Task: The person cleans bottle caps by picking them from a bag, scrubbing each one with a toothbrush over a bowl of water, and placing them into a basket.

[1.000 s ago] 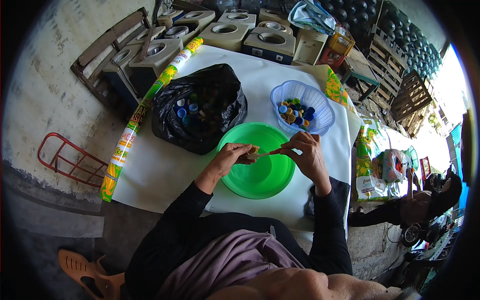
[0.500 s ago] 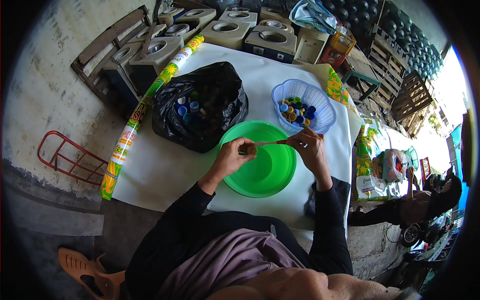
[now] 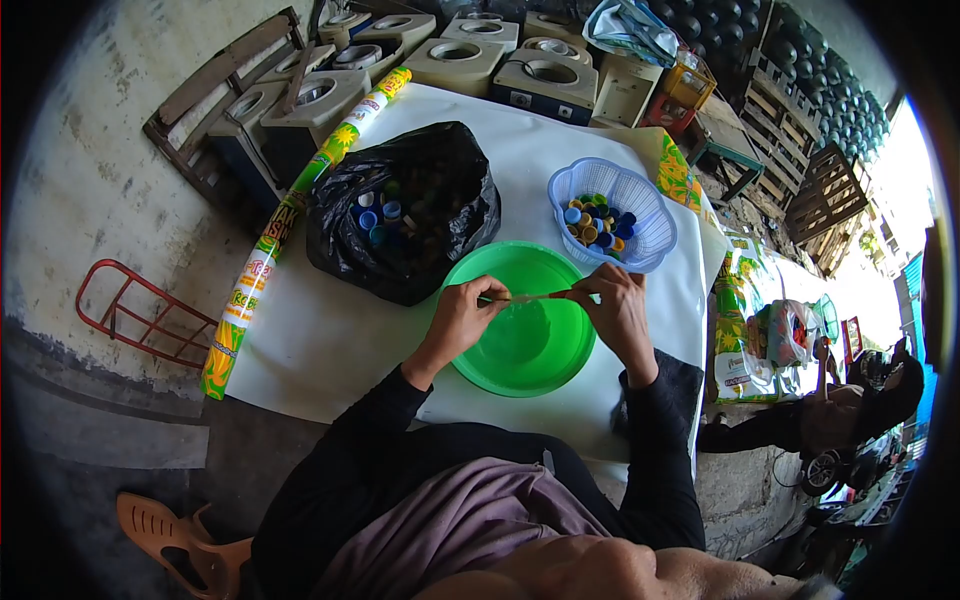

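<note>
My right hand (image 3: pixel 615 305) grips the reddish handle of a thin-bladed knife (image 3: pixel 540 297) over a green basin (image 3: pixel 575 375). Its blade points left and its tip meets the pinched fingers of my left hand (image 3: pixel 465 318). The yellowish bottle cap seen in those left fingers a moment ago is now hidden by them. Both hands are above the basin's rim. Behind my left hand sits a black plastic bag (image 3: pixel 345 240) with bottle caps inside. A light-blue plastic basket (image 3: pixel 652 225) stands beyond my right hand, holding several blue, yellow and green bottle caps (image 3: pixel 600 225).
A printed roll (image 3: pixel 270 240) lies along the left edge of the white-covered table (image 3: pixel 330 350). A dark cloth (image 3: pixel 665 395) is near my right forearm. Stove-like units (image 3: pixel 545 80) stand behind. An orange chair (image 3: pixel 185 545) is at lower left, another person (image 3: pixel 835 410) at right.
My left hand has turned, and the yellowish cap has gone out of sight behind its fingers. My right hand has moved slightly left and down, bringing the blade tip to the left fingers.
</note>
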{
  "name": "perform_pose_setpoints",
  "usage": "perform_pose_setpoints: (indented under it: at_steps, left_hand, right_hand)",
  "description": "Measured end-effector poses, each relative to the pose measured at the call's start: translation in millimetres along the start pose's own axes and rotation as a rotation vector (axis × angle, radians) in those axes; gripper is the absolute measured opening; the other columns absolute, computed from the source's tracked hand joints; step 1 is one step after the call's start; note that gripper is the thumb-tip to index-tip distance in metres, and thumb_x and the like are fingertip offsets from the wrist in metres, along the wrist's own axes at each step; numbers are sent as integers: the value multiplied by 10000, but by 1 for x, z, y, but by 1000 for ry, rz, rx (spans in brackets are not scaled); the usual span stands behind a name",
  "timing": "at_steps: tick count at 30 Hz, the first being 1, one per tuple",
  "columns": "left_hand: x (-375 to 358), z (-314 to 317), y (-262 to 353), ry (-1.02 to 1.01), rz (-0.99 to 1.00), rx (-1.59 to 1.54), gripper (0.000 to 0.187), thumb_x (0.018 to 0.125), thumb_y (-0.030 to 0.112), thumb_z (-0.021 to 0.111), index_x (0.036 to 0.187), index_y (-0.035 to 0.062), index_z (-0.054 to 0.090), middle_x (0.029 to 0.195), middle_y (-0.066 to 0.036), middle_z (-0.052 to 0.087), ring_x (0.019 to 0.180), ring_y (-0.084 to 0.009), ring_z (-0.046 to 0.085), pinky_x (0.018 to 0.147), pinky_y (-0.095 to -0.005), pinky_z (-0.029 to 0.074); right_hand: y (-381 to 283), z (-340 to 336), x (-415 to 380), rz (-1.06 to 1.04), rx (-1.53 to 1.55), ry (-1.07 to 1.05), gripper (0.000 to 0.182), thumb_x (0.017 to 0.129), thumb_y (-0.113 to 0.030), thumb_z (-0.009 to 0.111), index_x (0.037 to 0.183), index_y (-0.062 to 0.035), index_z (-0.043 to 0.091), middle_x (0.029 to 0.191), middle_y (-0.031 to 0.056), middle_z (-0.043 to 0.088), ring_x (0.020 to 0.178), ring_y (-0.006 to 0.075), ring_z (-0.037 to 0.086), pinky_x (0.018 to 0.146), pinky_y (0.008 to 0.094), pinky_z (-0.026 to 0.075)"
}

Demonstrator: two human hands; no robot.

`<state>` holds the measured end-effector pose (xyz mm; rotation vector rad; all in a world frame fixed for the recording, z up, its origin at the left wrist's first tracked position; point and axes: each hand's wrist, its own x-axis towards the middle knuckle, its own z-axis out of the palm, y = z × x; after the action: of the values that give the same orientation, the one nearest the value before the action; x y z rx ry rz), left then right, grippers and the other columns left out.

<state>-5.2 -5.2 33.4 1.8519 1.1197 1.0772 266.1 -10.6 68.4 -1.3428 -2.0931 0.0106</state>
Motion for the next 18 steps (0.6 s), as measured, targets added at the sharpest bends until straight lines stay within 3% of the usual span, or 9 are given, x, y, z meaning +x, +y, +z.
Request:
perform_pose_setpoints:
  at_steps: [3,4,7,10,13,17,18]
  left_hand:
    - [0,-1,-1,-1,-9,-2,174,916,12,785,1057,-42,697,995,-117,779,936,-161,765,819,-298,610]
    - [0,-2,2,-10,-44,-20,174,918,17,786,1057,-41,697,1000,-115,780,941,-158,763,823,-297,609]
    - [0,2,-4,3,-28,-110,166,913,19,788,1038,-38,694,958,-123,777,910,-177,773,801,-306,614]
    - [0,3,-4,23,7,-131,188,899,19,799,1036,-42,686,945,-127,775,895,-196,779,795,-314,622]
    - [0,-1,4,-5,-55,-128,209,898,21,804,1062,-33,686,985,-114,775,925,-177,764,849,-311,612]
    - [-2,2,-7,36,-20,-94,216,898,13,798,1080,-21,688,987,-101,772,932,-173,759,866,-314,609]
    - [-1,2,-6,44,-23,-79,220,896,16,801,1080,-20,686,987,-99,770,929,-172,759,862,-313,610]
  right_hand:
    - [-10,-16,5,150,178,56,87,841,-169,824,878,-91,815,834,30,698,767,183,663,844,355,438]
    - [-21,-26,8,81,118,59,79,839,-135,822,878,-69,809,844,41,714,703,177,660,731,329,477]
    - [-7,-14,3,245,200,-111,105,865,-213,810,913,-119,820,875,17,708,857,182,675,880,383,393]
    - [2,-13,5,278,189,14,95,854,-202,815,907,-124,829,867,25,715,859,174,687,864,378,402]
    - [-1,-10,4,280,418,-68,89,840,-200,821,875,-119,830,841,23,711,843,171,686,847,379,413]
    - [2,-9,7,180,157,11,114,827,-158,840,896,-69,827,853,52,702,751,203,674,752,355,514]
    - [1,-9,7,158,103,22,120,825,-179,842,889,-78,828,853,43,700,785,203,670,807,365,490]
